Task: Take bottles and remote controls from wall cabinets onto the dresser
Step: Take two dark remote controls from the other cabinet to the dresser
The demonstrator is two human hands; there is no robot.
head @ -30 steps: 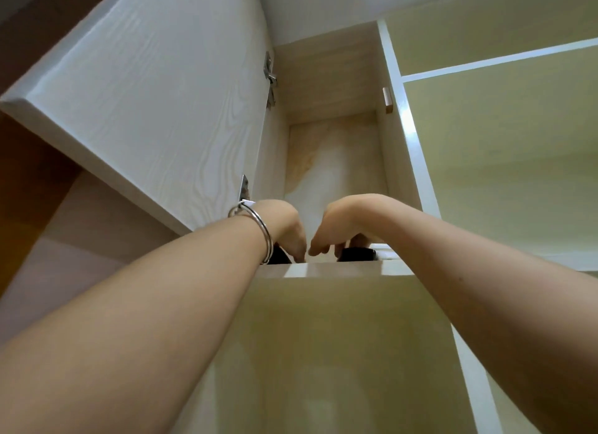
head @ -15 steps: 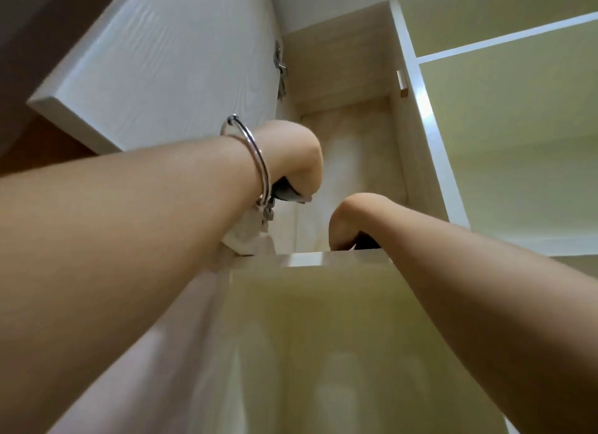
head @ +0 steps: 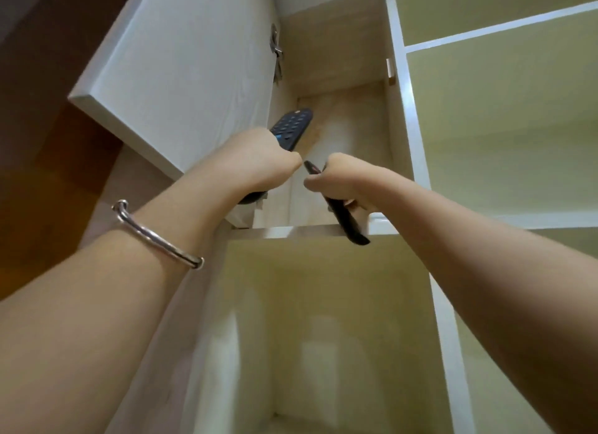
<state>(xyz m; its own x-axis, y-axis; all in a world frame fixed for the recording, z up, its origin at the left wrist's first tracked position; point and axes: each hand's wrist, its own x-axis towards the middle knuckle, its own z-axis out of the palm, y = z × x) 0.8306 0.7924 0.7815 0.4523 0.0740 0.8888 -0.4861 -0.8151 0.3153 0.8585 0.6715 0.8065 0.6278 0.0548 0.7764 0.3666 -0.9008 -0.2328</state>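
I look up into an open wall cabinet (head: 339,55). My left hand (head: 259,160) is shut on a dark remote control (head: 293,126) whose keypad end sticks up past my fist. My right hand (head: 343,182) is shut on a second black remote control (head: 348,221), seen edge-on, with its lower end hanging just below the cabinet's bottom edge (head: 291,231). Both remotes are lifted off the shelf, in front of the cabinet opening. No bottles show.
The white cabinet door (head: 181,67) stands swung open on the left, close beside my left forearm. Pale closed cabinet fronts (head: 501,126) fill the right side. A recessed panel (head: 323,336) lies below the shelf. A silver bangle (head: 155,239) sits on my left wrist.
Both hands went from reaching onto the shelf to pulling back with a remote each. The left remote has risen and tilted upright; the right remote has come off the shelf over its front edge.
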